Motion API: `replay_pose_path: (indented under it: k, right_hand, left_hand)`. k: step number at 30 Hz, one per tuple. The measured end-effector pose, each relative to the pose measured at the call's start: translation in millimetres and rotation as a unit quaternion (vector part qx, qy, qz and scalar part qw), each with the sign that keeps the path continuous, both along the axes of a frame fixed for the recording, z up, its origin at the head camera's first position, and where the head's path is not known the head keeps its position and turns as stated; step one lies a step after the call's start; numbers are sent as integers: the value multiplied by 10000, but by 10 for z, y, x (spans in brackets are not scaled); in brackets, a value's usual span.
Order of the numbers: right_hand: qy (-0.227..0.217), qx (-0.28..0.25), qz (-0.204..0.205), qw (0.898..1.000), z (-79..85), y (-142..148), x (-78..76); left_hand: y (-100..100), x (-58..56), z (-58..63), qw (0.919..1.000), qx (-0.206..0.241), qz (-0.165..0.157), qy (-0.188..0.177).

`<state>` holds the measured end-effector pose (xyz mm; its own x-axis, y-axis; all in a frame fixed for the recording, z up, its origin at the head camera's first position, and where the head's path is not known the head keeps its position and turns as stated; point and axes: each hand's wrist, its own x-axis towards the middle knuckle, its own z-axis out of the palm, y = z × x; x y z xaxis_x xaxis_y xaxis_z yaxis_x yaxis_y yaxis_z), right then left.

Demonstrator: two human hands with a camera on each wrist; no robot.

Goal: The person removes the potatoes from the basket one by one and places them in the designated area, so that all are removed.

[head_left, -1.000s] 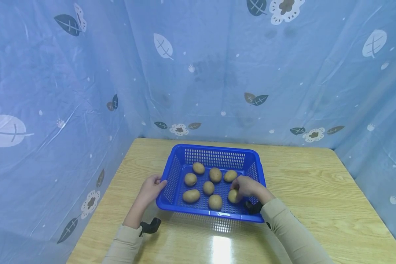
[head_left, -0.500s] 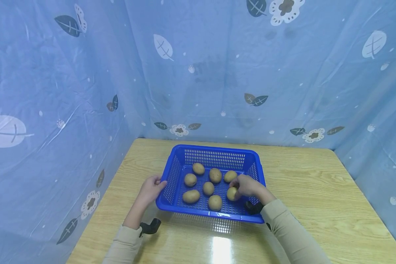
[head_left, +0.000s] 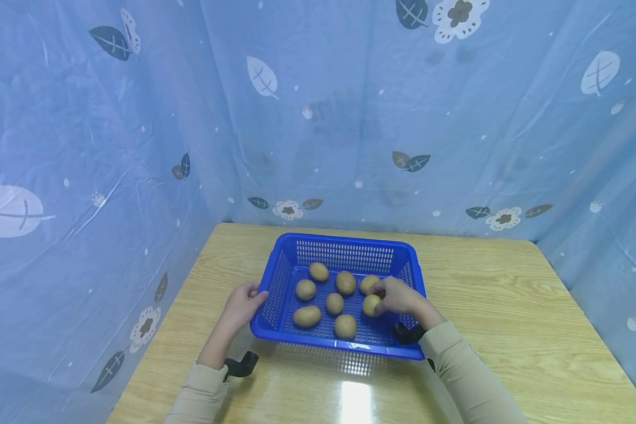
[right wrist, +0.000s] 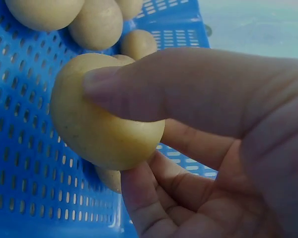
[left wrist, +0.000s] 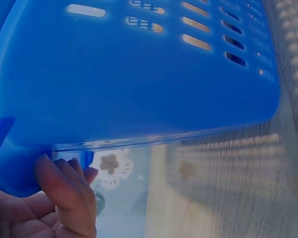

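A blue plastic basket (head_left: pixel 350 345) with slotted walls stands on the table, several potatoes spread over its floor. My left hand (head_left: pixel 242 306) grips the basket's left rim, thumb on top and fingers curled under it; the left wrist view shows the fingers (left wrist: pixel 69 193) hooked at the rim. Inside the basket at the right, my right hand (head_left: pixel 397 296) pinches a round potato (head_left: pixel 371 305) between thumb and fingers. In the right wrist view the thumb lies across the top of this potato (right wrist: pixel 104 114). Just behind it is another potato (head_left: pixel 369 284), partly covered by the fingers.
Other potatoes, such as a long one (head_left: pixel 307 317) at the front left and a round one (head_left: pixel 345 327) at the front, lie apart in the basket. The wooden table (head_left: pixel 487 306) extends to both sides. A blue patterned curtain (head_left: pixel 350 118) hangs behind and at the sides.
My right hand has shifted the pinched potato slightly back and to the left, closer to the potato behind it. The left hand and the basket have stayed in place.
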<state>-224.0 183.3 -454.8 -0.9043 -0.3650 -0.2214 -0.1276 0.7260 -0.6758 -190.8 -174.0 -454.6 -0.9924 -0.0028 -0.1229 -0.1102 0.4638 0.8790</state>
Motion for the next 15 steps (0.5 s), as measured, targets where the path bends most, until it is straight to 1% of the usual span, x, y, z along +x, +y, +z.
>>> replay_pose_path:
  k: [8, 15]
  right_hand:
    - [245, -383, 213, 9987, -15, 33, -9]
    - [157, -834, 284, 9960, 9, 59, -13]
  left_hand:
    - [3, 5, -8, 10000, -16, -1, -8]
    - [4, 4, -12, 10000, -15, 6, 12]
